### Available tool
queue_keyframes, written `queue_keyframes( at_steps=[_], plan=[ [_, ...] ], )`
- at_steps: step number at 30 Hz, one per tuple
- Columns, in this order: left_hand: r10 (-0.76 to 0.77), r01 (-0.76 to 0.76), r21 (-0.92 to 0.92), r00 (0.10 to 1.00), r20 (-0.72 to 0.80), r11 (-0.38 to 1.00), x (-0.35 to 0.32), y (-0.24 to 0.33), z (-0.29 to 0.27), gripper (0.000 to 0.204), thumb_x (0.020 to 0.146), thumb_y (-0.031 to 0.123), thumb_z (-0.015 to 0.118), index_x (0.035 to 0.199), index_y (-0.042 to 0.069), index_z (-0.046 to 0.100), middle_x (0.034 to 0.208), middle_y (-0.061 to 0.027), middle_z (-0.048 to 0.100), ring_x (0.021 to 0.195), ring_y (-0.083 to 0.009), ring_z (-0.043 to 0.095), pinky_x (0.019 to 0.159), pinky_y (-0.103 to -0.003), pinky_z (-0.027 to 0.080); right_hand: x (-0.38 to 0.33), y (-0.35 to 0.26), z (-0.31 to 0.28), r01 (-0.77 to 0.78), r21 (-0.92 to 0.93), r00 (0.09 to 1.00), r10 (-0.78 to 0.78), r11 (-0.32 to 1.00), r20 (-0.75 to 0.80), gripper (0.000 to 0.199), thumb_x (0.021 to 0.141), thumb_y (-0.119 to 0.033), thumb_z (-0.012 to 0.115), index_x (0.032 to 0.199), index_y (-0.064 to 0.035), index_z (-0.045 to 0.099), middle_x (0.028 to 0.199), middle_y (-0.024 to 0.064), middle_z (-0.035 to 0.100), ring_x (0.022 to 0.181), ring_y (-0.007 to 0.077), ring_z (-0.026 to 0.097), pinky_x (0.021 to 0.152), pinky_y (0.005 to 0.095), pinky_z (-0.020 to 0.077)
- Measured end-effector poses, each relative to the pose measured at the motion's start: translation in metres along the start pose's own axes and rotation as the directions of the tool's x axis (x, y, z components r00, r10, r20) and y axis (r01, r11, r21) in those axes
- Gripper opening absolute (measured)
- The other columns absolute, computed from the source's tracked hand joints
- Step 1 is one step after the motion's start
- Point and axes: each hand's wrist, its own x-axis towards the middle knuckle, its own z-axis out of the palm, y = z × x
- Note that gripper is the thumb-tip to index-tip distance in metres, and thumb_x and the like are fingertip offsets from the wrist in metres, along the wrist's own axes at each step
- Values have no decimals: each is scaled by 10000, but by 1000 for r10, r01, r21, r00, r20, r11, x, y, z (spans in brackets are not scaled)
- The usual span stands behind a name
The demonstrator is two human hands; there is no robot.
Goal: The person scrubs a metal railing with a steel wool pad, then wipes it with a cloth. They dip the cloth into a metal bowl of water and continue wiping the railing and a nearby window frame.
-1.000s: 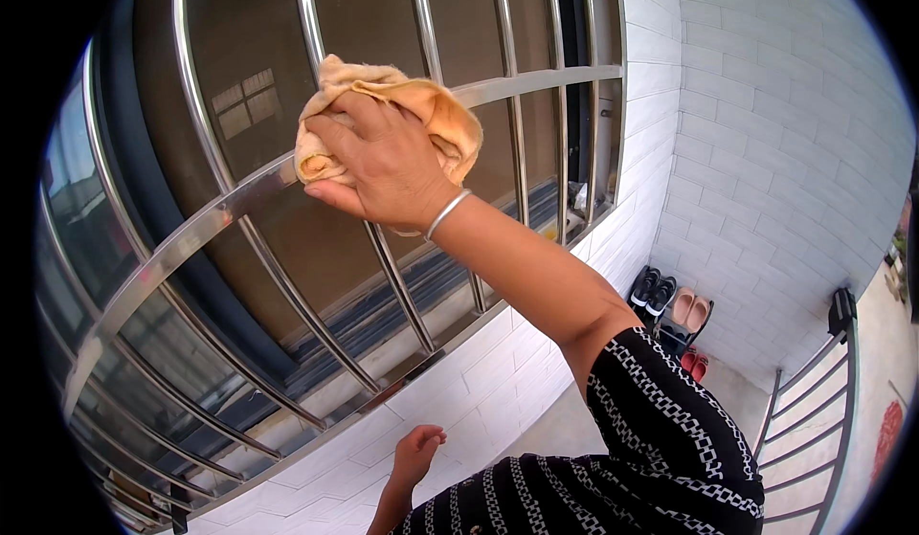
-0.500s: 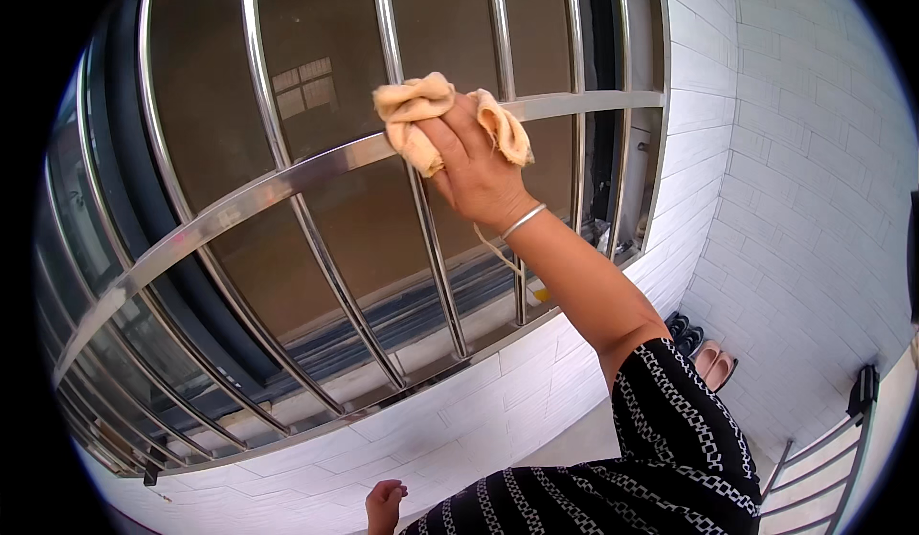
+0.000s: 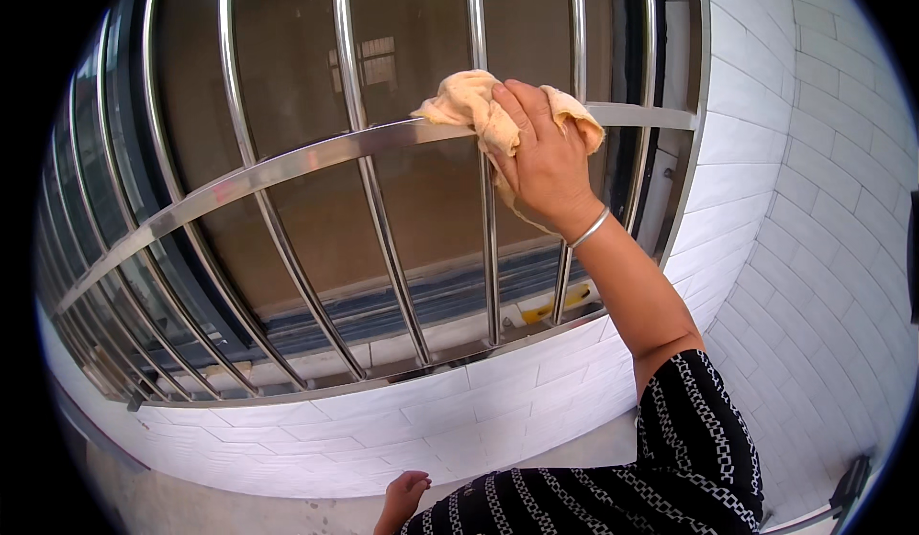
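My right hand (image 3: 548, 162), with a silver bangle at the wrist, presses a crumpled pale-orange cloth (image 3: 469, 104) onto the flat metal crossbar (image 3: 316, 156) of a window grille. Its fingers are closed over the cloth, whose folds stick out on both sides of the hand. A thin strand of the cloth hangs below the palm. Down at the lower edge, my left hand (image 3: 406, 493) hangs beside my black patterned clothing, away from the grille. Its fingers are loosely curled in, and nothing shows in them.
Shiny upright bars (image 3: 388, 257) stand in front of a brown window pane (image 3: 306, 95). Behind them, a yellow object (image 3: 574, 296) lies on the sill. White tiled wall (image 3: 747, 133) rises at the right and runs below the grille. A dark metal rack (image 3: 847, 487) stands at the lower right.
My right hand and the cloth have slid rightward along the crossbar, closer to the grille's right end. The view has shifted too, and the shoes at the right no longer show.
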Motion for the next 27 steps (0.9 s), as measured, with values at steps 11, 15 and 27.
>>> queue_keyframes(
  at_steps=[11, 15, 27],
  plan=[
    [25, -15, 67, 988, -150, 998, -6, 17, -49, 187, 851, 60, 588, 1014, -26, 620, 886, -114, 688, 818, -172, 665, 757, -276, 514, -4, 55, -20, -63, -175, 997, 70, 983, 35, 214, 836, -274, 639, 852, -61, 654, 1026, 93, 588, 835, 242, 613, 670, 361, 493],
    [-42, 57, 139, 994, -102, 989, -14, -14, -68, 250, 851, 97, 578, 1055, -47, 600, 891, -129, 696, 830, -171, 671, 712, -262, 514, -9, 68, -24, -246, 77, 968, 249, 966, -30, 197, 825, -168, 663, 975, -40, 649, 1149, 111, 540, 927, 295, 593, 788, 367, 477],
    [-128, 146, 128, 982, -142, 981, -48, -35, -76, 342, 882, 198, 592, 1148, -16, 582, 972, -137, 664, 899, -209, 624, 818, -322, 486, 31, 118, -75, -334, 4, 913, 325, 942, -245, 213, 844, -187, 643, 1022, -71, 643, 1026, 99, 598, 865, 250, 605, 741, 324, 490]
  ],
)
